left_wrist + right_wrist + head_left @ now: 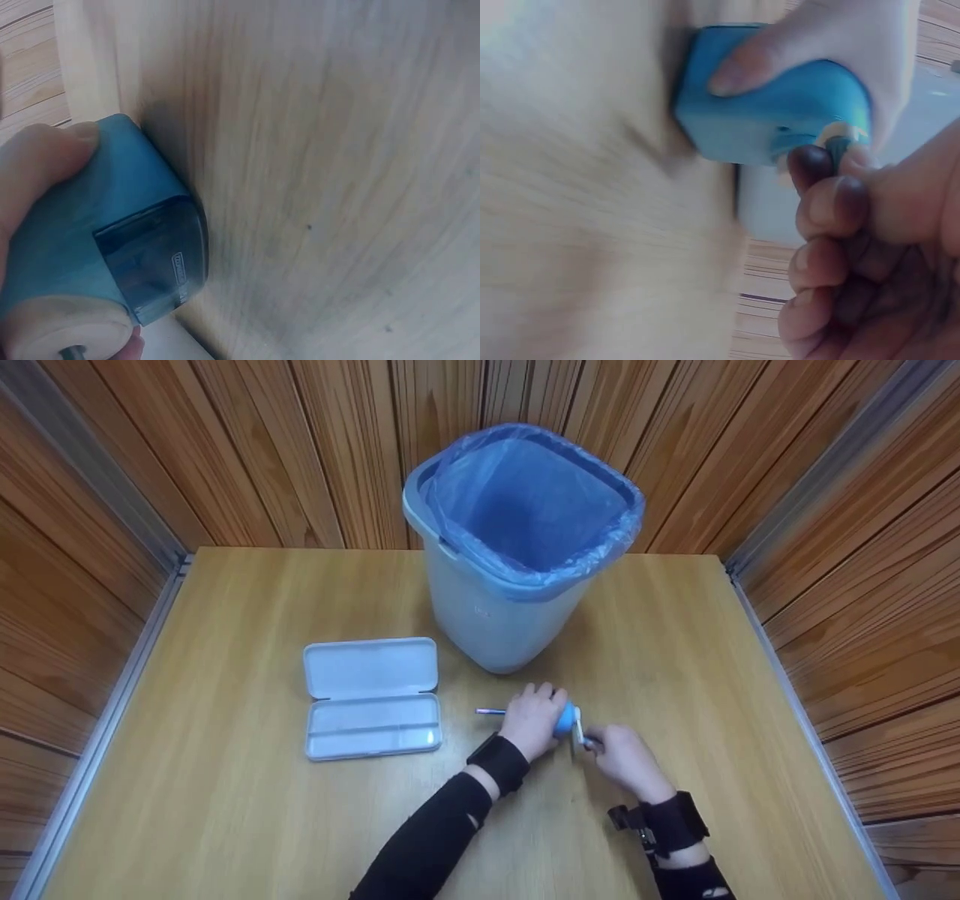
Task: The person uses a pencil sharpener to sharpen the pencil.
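Note:
My left hand (534,720) grips the body of a blue hand-crank pencil sharpener (564,721) on the table. In the left wrist view, the sharpener (127,187) has a dark see-through shavings drawer (157,255) and a round pale disc (67,326). A pencil (490,711) sticks out of its left side, past the left hand. On the other side, my right hand (626,757) pinches the knob of the white crank (579,726) between thumb and forefinger. Its remaining fingers (810,262) are curled, seen in the right wrist view.
Left of the hands lies an open pale blue pencil case (373,749), lid folded back. Behind the sharpener stands a tall bin (487,619) lined with a blue bag (600,559). Wood-panelled walls (360,450) enclose the wooden table (225,810) at the back and sides.

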The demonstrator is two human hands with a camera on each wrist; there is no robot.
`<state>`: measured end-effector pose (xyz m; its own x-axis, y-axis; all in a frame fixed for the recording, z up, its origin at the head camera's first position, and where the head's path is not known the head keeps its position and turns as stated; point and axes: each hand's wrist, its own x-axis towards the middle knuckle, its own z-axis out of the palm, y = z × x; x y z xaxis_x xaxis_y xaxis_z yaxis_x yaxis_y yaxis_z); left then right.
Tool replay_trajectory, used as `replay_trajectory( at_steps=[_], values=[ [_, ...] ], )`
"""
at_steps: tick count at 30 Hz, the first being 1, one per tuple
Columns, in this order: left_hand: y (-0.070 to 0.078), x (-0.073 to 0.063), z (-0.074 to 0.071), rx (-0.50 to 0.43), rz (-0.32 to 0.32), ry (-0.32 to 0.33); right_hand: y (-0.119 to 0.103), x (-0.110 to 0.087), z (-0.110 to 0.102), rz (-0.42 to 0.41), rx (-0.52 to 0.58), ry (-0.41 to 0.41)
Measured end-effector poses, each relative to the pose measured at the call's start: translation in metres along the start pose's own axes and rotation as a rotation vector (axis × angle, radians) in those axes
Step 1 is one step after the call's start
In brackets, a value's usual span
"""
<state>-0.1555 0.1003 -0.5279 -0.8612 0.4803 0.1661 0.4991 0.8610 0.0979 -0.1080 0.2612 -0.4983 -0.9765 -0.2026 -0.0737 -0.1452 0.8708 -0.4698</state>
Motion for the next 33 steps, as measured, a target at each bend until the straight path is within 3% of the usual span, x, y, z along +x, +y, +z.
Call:
replay_trajectory(
  at_steps=[11, 19, 27, 33],
  values=[
    [0.0, 0.001, -0.001, -0.018, 0.003, -0.024, -0.005, 0.021, -0.021, 0.005, 0.053, 0.06],
    [0.001, 0.002, -0.004, -0.021, -0.009, -0.092, 0.0, 0.048, -0.026, 0.004, 0.087, 0.042],
    [0.0, 0.0, -0.001, 0.025, 0.002, 0.0, 0.006, 0.066, -0.022, -0.02, 0.039, 0.048],
    [0.002, 0.0, -0.002, 0.006, -0.004, -0.005, 0.017, 0.078, -0.008, 0.017, 0.068, -0.011]
  ],
)
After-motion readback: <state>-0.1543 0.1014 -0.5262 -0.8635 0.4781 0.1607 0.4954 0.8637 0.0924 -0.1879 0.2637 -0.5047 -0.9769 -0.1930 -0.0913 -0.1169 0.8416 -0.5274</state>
